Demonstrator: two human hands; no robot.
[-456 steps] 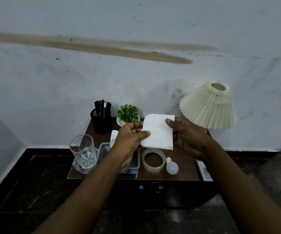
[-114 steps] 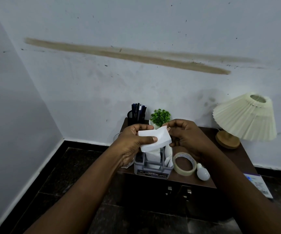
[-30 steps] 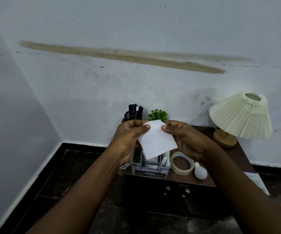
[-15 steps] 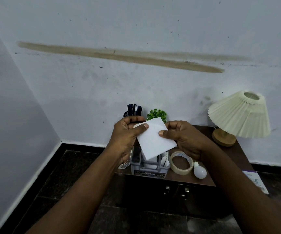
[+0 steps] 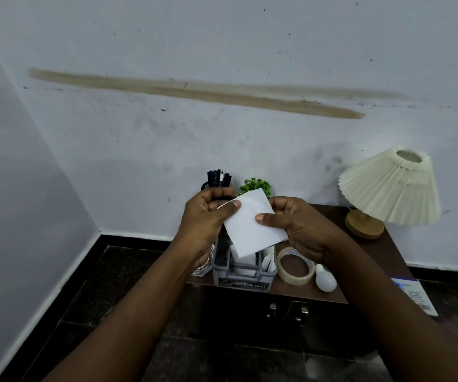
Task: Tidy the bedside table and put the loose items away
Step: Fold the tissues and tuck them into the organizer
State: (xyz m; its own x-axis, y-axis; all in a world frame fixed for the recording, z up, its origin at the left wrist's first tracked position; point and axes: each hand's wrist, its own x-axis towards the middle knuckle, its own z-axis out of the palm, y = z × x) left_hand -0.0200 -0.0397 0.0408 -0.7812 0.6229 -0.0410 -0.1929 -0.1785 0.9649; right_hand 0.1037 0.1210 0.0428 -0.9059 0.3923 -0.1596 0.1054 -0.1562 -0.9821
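Note:
A folded white tissue point(image 5: 252, 230) hangs tilted above a grey plastic holder point(image 5: 240, 277) at the front left of the brown bedside table point(image 5: 387, 249). My left hand point(image 5: 208, 224) pinches its upper left corner between thumb and fingers. My right hand point(image 5: 296, 227) pinches its right edge, thumb on the front face. More white tissues stand folded inside the holder. A roll of clear tape point(image 5: 295, 267) and a white light bulb point(image 5: 325, 279) lie to the holder's right.
A black pen cup point(image 5: 218, 180) and a small green plant point(image 5: 255, 186) stand at the back by the wall. A pleated cream lamp point(image 5: 390, 188) fills the right end. A glass point(image 5: 203, 267) is mostly hidden behind my left wrist. A printed box point(image 5: 415, 296) lies on the dark floor.
Over the last second the tissue has stayed pinched in both hands above the holder; my right thumb slid lower down the tissue's right edge. The table items have not moved.

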